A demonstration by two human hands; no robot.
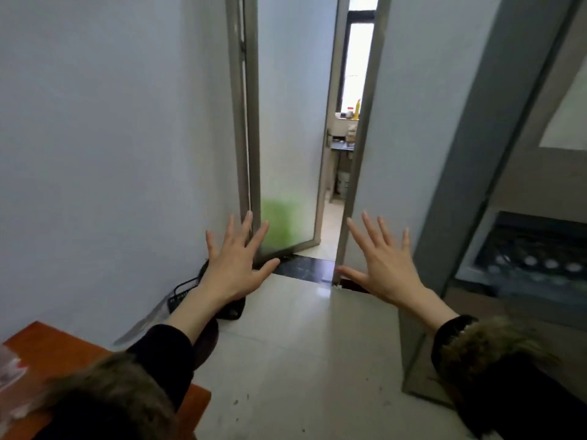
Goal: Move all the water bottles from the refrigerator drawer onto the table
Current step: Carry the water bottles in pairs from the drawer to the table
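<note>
Your left hand (233,265) is spread wide, fingers (227,231) straight and fanned apart, thumb out to the side; it holds nothing and touches nothing. Your right hand (386,269) matches it: fingers (370,230) fully splayed, thumb pointing inward toward the other hand, nothing in its grasp.

The clear water bottles with pale round caps (551,263) stand in the open dark refrigerator drawer (536,246) low at the right edge of the view, well apart from both hands. Only their tops show, blurred, so they appear upright with their long axes vertical, caps facing up; you cannot count them with certainty. The grey refrigerator body (470,173) rises beside the drawer, to the right of your right hand.

The orange-brown wooden tabletop (47,347) sits at the lower left, near your left forearm, with a crinkled clear plastic wrapper with red print (8,373) lying on its left edge.

Both arms reach straight forward at about the same height, backs of the hands toward you, fingertips pointing up and away. The black sleeves with brown fur cuffs (482,347) end well back from the wrists. Ahead, a frosted glass door in a grey metal frame (286,154) stands ajar over the pale tiled floor (301,344), and a black bag (232,308) lies against the white wall behind your left wrist.
</note>
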